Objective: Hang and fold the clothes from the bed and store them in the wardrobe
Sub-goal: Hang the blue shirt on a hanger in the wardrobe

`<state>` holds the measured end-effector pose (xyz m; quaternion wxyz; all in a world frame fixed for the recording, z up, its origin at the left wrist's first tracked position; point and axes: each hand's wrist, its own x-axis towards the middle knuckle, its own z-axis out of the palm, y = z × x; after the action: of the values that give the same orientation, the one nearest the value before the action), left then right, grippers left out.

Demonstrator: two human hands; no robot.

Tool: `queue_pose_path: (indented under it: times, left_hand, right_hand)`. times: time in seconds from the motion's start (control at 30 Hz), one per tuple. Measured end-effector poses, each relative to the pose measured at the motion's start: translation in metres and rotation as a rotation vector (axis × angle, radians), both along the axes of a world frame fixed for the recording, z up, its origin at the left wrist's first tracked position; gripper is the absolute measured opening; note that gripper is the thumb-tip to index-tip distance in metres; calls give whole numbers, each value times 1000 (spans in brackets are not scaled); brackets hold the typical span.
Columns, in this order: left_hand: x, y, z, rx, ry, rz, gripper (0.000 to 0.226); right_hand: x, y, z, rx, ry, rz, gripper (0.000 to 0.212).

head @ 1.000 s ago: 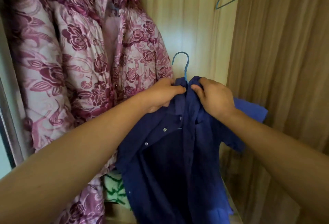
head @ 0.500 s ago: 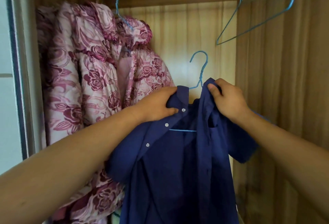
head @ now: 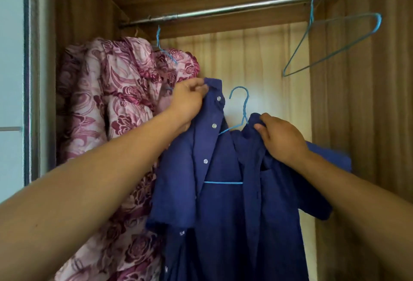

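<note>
Below steel wardrobe rail (head: 234, 9), left hand (head: 186, 104) and right hand (head: 279, 140) each pinch collar of navy button-up shirt (head: 223, 224) — draped on blue wire hanger (head: 223, 182).

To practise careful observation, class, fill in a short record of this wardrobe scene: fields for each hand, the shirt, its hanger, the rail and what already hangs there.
left hand: grips the buttoned front edge of the blue shirt, near the collar
right hand: grips the other collar side
blue shirt: unbuttoned, draped on the wire hanger
wire hanger: blue, hook free below the rail, not yet hung
rail: metal, across the wardrobe top
already hung: floral jacket at left; empty hanger at right
</note>
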<state>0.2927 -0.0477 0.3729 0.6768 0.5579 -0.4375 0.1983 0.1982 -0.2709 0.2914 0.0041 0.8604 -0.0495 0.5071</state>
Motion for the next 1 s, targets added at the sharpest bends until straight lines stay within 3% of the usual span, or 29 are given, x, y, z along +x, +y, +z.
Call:
queue_pose_path:
  times: [0.07,0.1,0.27,0.37,0.5,0.7,0.83,0.93,1.0]
  left_hand:
    - [-2,6,24,-89,23,-72,19]
    - [-1,10,31,-30,-27,-53,19]
    - [13,15,16,715,-386,319,16]
    - [18,15,5,884,-514,506,14]
    - [20,12,2,788,-641,634,8]
    - [30,6,21,650,-513,881,26]
    - [39,6,37,617,-461,985,31]
    - [45,6,41,640,-482,1053,27]
    - [49,7,44,659,-511,1073,24]
  right_hand:
    - [6,-11,7,27,-59,22,25]
    - [9,-15,11,52,-100,40,25]
    - [22,-27,36,157,-301,135,26]
    - [29,-30,42,159,-307,168,24]
    - [44,-21,46,170,-200,257,23]
    - [54,5,44,-126,-320,41,14]
    - [76,14,32,-80,-79,182,24]
    - [87,9,29,-137,-67,294,19]
    - [99,4,35,-41,-79,385,22]
